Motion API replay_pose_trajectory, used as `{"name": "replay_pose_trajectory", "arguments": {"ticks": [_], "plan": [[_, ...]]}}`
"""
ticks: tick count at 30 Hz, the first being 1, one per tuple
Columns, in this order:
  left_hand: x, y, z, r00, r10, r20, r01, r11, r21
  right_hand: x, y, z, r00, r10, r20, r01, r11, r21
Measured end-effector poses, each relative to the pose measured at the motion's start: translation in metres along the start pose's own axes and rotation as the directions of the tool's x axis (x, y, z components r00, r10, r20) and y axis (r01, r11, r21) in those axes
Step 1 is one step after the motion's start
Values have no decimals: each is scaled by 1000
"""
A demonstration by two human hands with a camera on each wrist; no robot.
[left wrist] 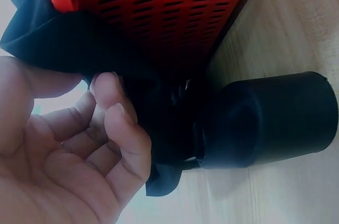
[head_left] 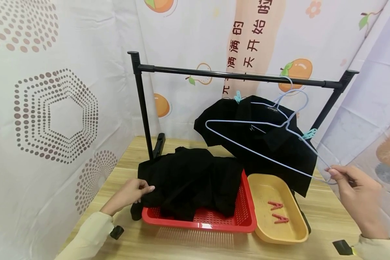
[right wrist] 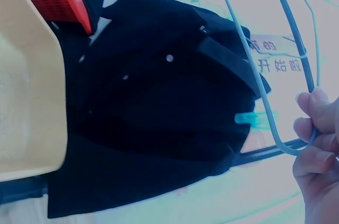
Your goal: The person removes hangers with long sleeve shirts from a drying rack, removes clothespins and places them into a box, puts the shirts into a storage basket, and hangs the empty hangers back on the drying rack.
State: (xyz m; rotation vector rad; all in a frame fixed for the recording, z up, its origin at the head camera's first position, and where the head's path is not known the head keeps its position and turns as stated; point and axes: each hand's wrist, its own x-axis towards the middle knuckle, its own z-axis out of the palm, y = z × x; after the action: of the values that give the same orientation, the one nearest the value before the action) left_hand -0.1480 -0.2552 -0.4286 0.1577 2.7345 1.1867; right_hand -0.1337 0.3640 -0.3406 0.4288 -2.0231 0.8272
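Observation:
My left hand [head_left: 130,195] pinches the left edge of a black garment [head_left: 195,177] between thumb and fingers. That garment lies bunched over a red basket [head_left: 201,226], one side draping past the rim, as the left wrist view shows. On the right, my right hand [head_left: 357,195] grips a light blue clothes hanger [head_left: 234,121] by one lower corner. The hanger is bare and tilted, overlapping a black shirt [head_left: 221,112] that hangs behind it. A similar blue hanger carries this shirt from the rack's bar, with teal clips [head_left: 237,97] at its shoulders.
A black clothes rack [head_left: 195,72] stands across the back of the wooden table. Right of the basket sits a yellow tray [head_left: 269,233] with two red clothespins [head_left: 280,218] in it. Patterned curtains [head_left: 68,32] enclose the table at the back and sides.

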Motion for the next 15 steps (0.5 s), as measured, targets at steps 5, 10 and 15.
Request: {"name": "replay_pose_trajectory", "arguments": {"ticks": [5,10,15], "plan": [[1,1,1,1000,10,-10,-10,1000,0,4,2,-13,998,35,-53,-33,999,30],[1,1,0,1000,9,-9,-9,1000,6,7,-2,-26,977,185,-102,-191,980,-49],[1,-1,0,1000,7,-15,-7,1000,6,5,9,-34,957,256,-135,-267,962,-64]]}}
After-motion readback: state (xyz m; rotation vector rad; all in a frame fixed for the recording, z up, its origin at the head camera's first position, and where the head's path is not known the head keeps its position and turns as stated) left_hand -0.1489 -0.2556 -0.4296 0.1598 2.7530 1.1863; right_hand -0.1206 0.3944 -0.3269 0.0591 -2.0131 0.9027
